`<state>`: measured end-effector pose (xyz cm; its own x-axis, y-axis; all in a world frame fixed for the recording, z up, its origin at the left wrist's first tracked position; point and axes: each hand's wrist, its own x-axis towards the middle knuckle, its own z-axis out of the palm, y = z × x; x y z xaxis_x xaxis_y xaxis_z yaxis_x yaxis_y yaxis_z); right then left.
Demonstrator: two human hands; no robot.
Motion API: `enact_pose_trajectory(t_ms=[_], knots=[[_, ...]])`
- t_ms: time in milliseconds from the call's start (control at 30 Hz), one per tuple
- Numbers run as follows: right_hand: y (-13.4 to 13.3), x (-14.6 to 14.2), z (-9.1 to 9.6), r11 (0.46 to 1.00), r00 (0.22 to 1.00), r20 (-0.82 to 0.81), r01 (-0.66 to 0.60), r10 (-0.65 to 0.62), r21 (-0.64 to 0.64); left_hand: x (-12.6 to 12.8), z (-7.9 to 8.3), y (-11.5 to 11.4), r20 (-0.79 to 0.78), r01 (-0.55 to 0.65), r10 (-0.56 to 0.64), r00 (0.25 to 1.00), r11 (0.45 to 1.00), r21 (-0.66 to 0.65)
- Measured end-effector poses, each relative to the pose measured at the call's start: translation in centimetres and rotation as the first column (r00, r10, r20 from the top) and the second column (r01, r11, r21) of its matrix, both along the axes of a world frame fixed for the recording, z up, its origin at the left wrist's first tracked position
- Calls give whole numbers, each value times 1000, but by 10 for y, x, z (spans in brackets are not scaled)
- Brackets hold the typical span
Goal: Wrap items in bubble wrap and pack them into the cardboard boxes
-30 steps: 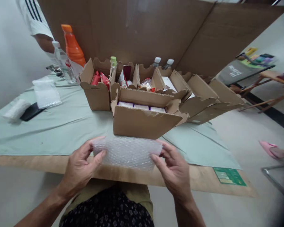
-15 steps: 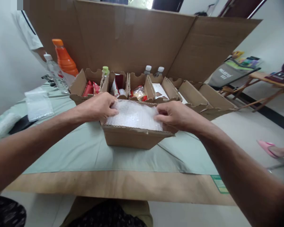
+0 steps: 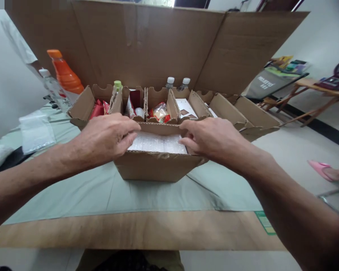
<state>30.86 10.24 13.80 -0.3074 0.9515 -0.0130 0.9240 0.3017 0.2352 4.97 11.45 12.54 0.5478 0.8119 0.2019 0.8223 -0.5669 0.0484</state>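
Observation:
A small open cardboard box [image 3: 155,167] stands on the green cloth in front of me. A sheet of bubble wrap [image 3: 157,143] lies inside it, over the contents. My left hand [image 3: 104,137] presses its curled fingers on the wrap's left end at the box's edge. At the right end my right hand [image 3: 211,139] pushes down the same way, fingers bent onto the wrap. Behind this box stands a row of similar open boxes [image 3: 135,107] with red packets, snacks and small bottles in them.
A big opened cardboard sheet [image 3: 147,41] stands upright behind the boxes. An orange bottle [image 3: 64,73] and a clear bottle [image 3: 52,88] are at the back left, with plastic bags [image 3: 35,130] nearby. A pink shoe [image 3: 323,169] shows at the right. A person in white stands at far left.
Both hands carried the bubble wrap from the table's near edge into the front box and have pressed it lower, below the rim. The view has moved closer.

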Motion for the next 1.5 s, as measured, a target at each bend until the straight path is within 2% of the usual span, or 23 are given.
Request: enact_pose_trajectory(t_ms=[100,167,233,300,333,400,433,467,533,600,700,767,833,867,933,1033,1100,1167,1233,1300,1367,1433,1500], knots=[[7,4,-2,973,964,-212,-189,159,-129,6,-4,10,43,138,-131,990,941,-308],[18,5,-8,926,926,-332,-273,179,-262,12,-6,22,51,153,-146,988,862,-484],[26,7,-12,889,903,-405,-299,146,-346,17,-5,31,74,176,-163,984,805,-566],[23,11,-13,887,871,-474,-317,131,-337,17,-1,29,107,207,-178,978,799,-565],[15,14,-13,907,842,-523,-316,132,-280,14,0,24,137,222,-176,975,824,-521],[-9,24,-16,979,751,-647,-203,135,-31,2,-2,3,270,230,-145,952,920,-317],[-24,30,-22,989,686,-713,-71,142,129,-7,-8,-11,376,183,-106,920,968,-173],[-39,37,-30,960,617,-770,81,162,267,-16,-18,-25,498,103,-72,864,994,-36],[-63,50,-57,875,500,-843,297,199,383,-34,-49,-50,708,-143,58,704,988,62],[-73,54,-92,903,421,-891,295,171,313,-43,-91,-63,791,-195,159,590,979,-52],[-61,40,-138,980,320,-947,173,36,96,-34,-143,-57,820,-118,332,466,942,-314],[-48,26,-154,990,237,-972,141,-9,25,-17,-160,-46,840,-48,385,382,916,-398],[-46,16,-160,989,171,-985,142,10,35,0,-164,-42,853,-22,419,311,901,-434],[-51,15,-162,986,159,-987,156,33,58,6,-165,-46,855,-31,429,293,897,-440],[-76,16,-166,974,196,-976,185,93,130,9,-168,-69,849,-64,429,310,900,-431],[-130,12,-174,958,293,-947,204,135,200,-11,-184,-132,799,-188,462,385,887,-422],[-157,-6,-178,970,318,-940,158,127,185,-41,-193,-174,707,-380,591,389,802,-461],[-159,-35,-174,984,311,-941,67,136,165,-74,-188,-193,614,-551,714,336,678,-487],[-135,-63,-164,985,260,-950,-19,172,173,-97,-169,-184,608,-615,732,307,640,-461],[-101,-76,-150,982,169,-967,-35,189,186,-97,-142,-152,684,-603,665,298,687,-405],[-77,-69,-139,980,111,-977,58,184,191,-76,-119,-117,790,-476,532,305,804,-357],[-76,-45,-135,956,153,-974,217,167,198,-44,-110,-95,868,-286,377,323,913,-290],[-97,-15,-139,893,258,-958,393,124,222,-14,-114,-95,900,-103,269,343,963,-248]])
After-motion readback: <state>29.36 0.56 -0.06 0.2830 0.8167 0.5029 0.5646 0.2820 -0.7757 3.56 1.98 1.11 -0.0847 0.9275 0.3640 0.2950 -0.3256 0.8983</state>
